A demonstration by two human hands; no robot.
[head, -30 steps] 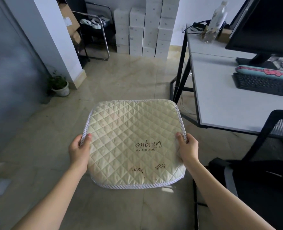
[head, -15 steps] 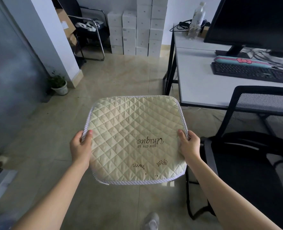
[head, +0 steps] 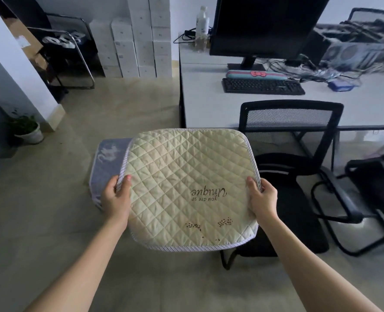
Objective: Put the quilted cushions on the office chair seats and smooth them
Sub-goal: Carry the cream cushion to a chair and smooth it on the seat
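Note:
A cream quilted cushion with striped piping and upside-down "Unique" lettering is held flat in the air in front of me. My left hand grips its left edge and my right hand grips its right edge. It hovers over the left part of a black mesh-backed office chair, whose dark seat shows to the right of the cushion. A second, bluish-grey patterned cushion lies behind the held one on the left, partly hidden.
A white desk with a monitor, a keyboard and cables stands behind the chair. Another black chair is at the right. Stacked white boxes, a metal rack and a potted plant line the back left.
The view has swung right while both hands carried the cushion toward the office chair, which now sits beneath its right side. The bluish cushion has come into view on the left.

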